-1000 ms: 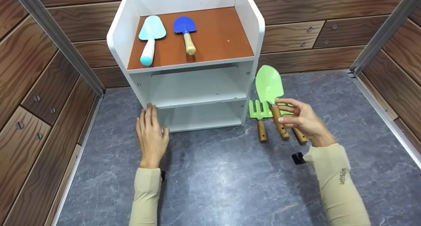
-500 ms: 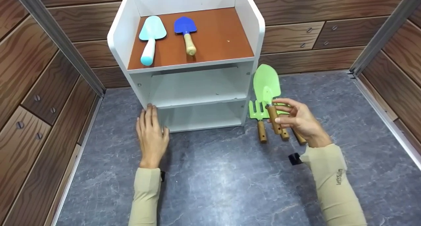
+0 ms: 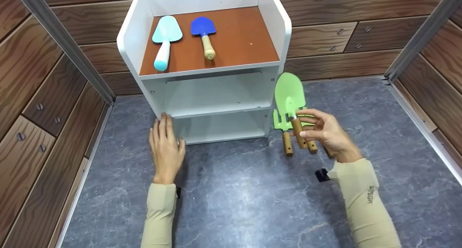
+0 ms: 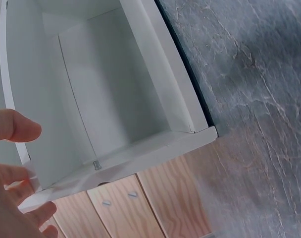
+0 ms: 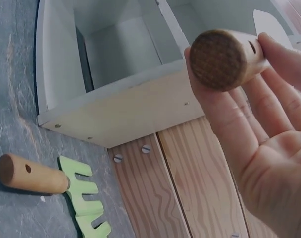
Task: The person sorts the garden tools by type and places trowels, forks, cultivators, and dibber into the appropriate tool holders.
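Because pinched at the wooden handle (image 3: 296, 127) between thumb and fingers, count the green trowel (image 3: 290, 92) as in the keeping of the right hand (image 3: 330, 134), held off the floor (image 3: 231, 190) just outside the right front edge of the white cabinet (image 3: 285, 35). Lies to the left of that hand, with the long axis running front to back, blade foremost and butt nearest, leaning slightly left toward the cabinet. In the head view, just laps over that edge; cannot tell whether touching. Underneath, notice a green fork (image 3: 285, 126) on the floor near the cabinet's lower right front corner, and two more wooden handles (image 3: 312, 146) alongside, with heads mostly hidden. Judge the left hand (image 3: 167, 147) much the farther: fingers straight, resting at the cabinet's left front edge, carrying nothing. On the brown top (image 3: 238, 35), find a pale blue trowel (image 3: 168, 29) near the left edge and a blue shovel (image 3: 203, 26) nearer the middle. Take the green trowel's slant against the right front edge as the relation to mind.
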{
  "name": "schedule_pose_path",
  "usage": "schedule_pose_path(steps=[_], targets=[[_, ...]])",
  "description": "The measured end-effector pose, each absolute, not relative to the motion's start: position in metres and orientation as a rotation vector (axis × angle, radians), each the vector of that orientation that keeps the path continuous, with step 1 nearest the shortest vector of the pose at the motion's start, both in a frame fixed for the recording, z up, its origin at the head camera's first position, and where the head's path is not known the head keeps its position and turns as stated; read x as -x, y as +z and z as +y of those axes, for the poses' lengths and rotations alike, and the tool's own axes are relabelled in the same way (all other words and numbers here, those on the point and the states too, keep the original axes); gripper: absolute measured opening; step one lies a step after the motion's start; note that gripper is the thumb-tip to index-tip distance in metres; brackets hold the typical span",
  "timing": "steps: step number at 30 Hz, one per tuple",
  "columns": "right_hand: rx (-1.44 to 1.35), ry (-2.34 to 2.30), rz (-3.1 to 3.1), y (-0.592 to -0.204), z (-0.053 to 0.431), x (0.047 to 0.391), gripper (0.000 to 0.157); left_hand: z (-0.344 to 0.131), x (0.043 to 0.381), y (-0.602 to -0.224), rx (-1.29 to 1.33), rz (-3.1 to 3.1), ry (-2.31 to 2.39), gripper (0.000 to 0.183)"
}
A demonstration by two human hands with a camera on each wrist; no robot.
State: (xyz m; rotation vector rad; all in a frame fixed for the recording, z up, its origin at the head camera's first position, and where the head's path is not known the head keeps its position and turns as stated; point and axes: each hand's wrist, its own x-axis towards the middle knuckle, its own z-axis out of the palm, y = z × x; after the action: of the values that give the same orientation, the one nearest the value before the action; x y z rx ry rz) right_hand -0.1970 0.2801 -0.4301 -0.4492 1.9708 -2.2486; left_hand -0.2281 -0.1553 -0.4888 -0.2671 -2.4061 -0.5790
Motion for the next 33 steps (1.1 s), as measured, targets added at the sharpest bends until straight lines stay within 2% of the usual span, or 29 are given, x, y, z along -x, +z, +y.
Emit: schedule_pose_path(steps=[10, 33], targets=[[0.330, -2.107, 2.140, -0.414, 0.267, 0.199, 0.057, -0.155, 0.228, -0.489, 0.265, -2.409, -0.589, 0.072], [0.431, -2.107, 2.117, -0.392, 0.248, 0.206, 0.056, -0.155, 0.228, -0.488, 0.261, -2.407, -0.588, 0.072]])
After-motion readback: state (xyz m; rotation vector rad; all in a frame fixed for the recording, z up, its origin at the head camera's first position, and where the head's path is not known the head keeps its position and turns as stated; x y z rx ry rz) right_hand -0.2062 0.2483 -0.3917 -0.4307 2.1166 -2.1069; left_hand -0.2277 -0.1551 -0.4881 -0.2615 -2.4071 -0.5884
